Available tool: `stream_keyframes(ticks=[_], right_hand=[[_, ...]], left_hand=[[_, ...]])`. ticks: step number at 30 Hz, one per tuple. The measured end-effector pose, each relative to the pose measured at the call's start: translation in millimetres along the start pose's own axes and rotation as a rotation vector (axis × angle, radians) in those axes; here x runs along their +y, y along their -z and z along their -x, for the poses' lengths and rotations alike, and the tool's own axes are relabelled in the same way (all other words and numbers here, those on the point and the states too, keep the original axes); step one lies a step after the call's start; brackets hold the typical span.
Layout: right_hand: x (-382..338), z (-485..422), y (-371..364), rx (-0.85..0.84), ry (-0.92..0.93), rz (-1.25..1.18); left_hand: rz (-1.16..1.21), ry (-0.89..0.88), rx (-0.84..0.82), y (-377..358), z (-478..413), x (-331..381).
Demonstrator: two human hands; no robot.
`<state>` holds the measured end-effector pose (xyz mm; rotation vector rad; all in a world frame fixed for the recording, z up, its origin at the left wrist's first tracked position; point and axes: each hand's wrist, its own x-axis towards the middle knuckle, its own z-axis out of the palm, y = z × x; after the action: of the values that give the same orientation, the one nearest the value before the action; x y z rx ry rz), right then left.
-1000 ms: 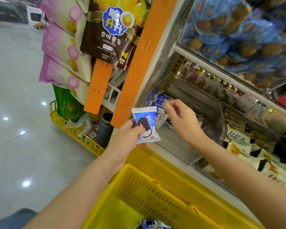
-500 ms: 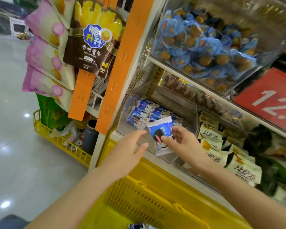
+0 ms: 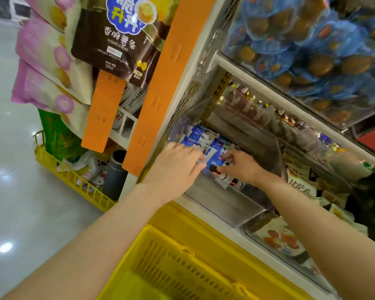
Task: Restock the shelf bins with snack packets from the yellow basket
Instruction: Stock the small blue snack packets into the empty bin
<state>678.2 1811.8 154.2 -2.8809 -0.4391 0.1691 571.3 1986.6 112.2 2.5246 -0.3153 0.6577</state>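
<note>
Clear plastic bin (image 3: 217, 199), glossy blue packets (image 3: 194, 137)

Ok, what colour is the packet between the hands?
The small snack packet is blue and white with a dark biscuit picture; head view.

Snack packets (image 3: 195, 137) lie in the shelf bin (image 3: 221, 204), behind the basket (image 3: 167, 234).

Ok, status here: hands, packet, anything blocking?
Left hand touches blue-and-white cookie snack packet. Right hand pinches it, inside clear plastic shelf bin. No obstruction visible.
</note>
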Motion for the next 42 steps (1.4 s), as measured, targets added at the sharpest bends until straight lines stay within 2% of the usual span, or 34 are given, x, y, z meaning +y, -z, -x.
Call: stream_keyframes(ticks=[3,8,13,15,19,25,28,32,34,36,39,42], right_hand=[[-1,-14,-7,-0.053,0.023,0.060],[-2,-23,-14,0.024,0.127,0.136],[-3,-19,-12,0.040,0.106,0.113],[-6,-9,-8,0.095,0.097,0.053],[-14,38,-8,0.286,0.134,-0.101],[-7,132,-34,0.286,0.320,0.078],[3,169,-49,0.366,0.359,0.012],[26,207,-88,0.374,0.340,-0.051],[43,221,-120,0.344,0.289,-0.041],[60,232,-155,0.228,0.197,-0.048],[92,245,-213,-0.048,-0.009,-0.098],[116,261,-264,-0.320,-0.133,-0.063]], left_hand=[[0.009,-0.016,0.003,-5,4,-4],[0.012,-0.034,0.001,-6,5,-5],[-0.010,-0.023,0.001,-7,5,-4],[-0.015,-0.012,-0.010,-7,5,-3],[0.008,-0.010,-0.027,-3,12,1],[0.044,0.021,-0.039,2,40,18],[0.100,0.046,-0.044,-2,73,29],[0.037,0.104,-0.128,-27,123,28],[0.046,0.220,-0.158,-41,145,21],[0.069,0.376,-0.188,-55,165,9],[0.085,0.626,-0.279,-73,199,-10],[0.089,0.767,-0.359,-85,223,-22]])
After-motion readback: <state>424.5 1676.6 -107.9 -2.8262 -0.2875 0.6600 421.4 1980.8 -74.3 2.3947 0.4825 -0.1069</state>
